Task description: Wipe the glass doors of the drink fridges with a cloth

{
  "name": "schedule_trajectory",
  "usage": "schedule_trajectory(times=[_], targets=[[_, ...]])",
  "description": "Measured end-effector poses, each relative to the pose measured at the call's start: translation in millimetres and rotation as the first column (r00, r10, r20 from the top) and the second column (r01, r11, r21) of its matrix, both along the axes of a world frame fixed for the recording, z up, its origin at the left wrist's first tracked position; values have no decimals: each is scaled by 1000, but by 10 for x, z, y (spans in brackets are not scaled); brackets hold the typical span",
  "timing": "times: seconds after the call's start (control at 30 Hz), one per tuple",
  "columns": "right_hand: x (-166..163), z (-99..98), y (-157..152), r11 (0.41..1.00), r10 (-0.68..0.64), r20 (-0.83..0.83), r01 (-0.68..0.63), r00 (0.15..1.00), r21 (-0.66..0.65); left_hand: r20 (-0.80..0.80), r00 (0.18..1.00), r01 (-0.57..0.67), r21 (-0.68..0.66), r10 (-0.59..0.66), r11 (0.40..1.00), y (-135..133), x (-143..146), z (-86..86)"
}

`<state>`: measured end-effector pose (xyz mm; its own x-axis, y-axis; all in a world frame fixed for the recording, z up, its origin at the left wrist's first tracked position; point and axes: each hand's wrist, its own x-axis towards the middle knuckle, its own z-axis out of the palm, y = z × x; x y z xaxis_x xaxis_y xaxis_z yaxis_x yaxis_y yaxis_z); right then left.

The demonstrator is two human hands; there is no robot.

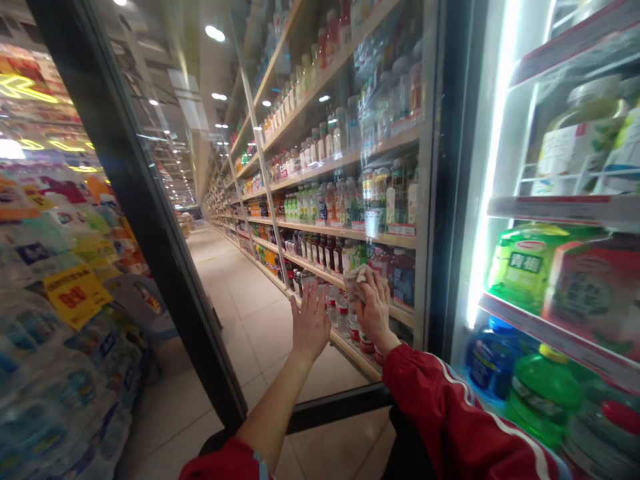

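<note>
Cloth: we are clutching it in our right hand against the glass door, left hand pressing flat, fingers spread.

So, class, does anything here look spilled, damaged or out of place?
Nothing stands out. The glass door hangs open, the left hand lies flat on it and the right hand presses a crumpled cloth to the glass. The bottles on the cooler shelves look upright; no spill shows.

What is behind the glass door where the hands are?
Through the glass door, aisle shelves of bottles and floor tiles show. The left hand and the right hand with its cloth cover some lower bottles.
</note>
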<state>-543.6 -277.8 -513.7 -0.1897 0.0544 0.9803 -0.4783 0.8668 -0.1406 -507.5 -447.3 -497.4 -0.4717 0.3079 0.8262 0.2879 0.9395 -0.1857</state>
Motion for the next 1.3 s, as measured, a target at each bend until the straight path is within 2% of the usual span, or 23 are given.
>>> schedule_trajectory(times=[0.1, 0.33, 0.63, 0.7, 0.87, 0.93, 1.07, 1.13, 1.2, 1.3], targets=[[-34, -9, 0, 1000, -11, -18, 11, 1000, 27, -4, 1000, -3, 0, 3, 1000, 1, -6, -7], [-78, 62, -95, 968, -188, 44, 177, 981, 179, 10, 1000, -19, -6, 19, 1000, -5, -2, 0], [-83, 71, 4, 965, -127, 113, 96, 986, 243, 6, 1000, -21, -11, 21, 1000, 4, -13, 3], [-146, 78, 100, 973, -156, 79, 140, 985, 182, 12, 1000, -19, -18, 20, 1000, -9, -11, 7], [-238, 147, 246, 966, -245, 78, 250, 966, -67, 12, 1000, -6, -23, 6, 1000, -30, -12, -10], [-220, 161, 182, 969, -233, 83, 239, 969, -65, 9, 1000, -7, -11, 7, 1000, -16, -12, -23], [-156, 139, -31, 981, -167, 64, 159, 984, 115, -6, 1000, 9, -8, -9, 1000, 39, -8, -23], [-152, 128, -49, 978, -149, 47, 140, 988, 155, -18, 999, 27, -26, -27, 999, 64, -10, -5], [-178, 129, 41, 982, -160, 47, 154, 986, 106, -19, 999, 35, -32, -35, 999, 81, -17, 18], [-246, 146, 284, 980, -184, 82, 189, 980, -59, -15, 999, 31, -19, -32, 999, 97, -36, 35]])
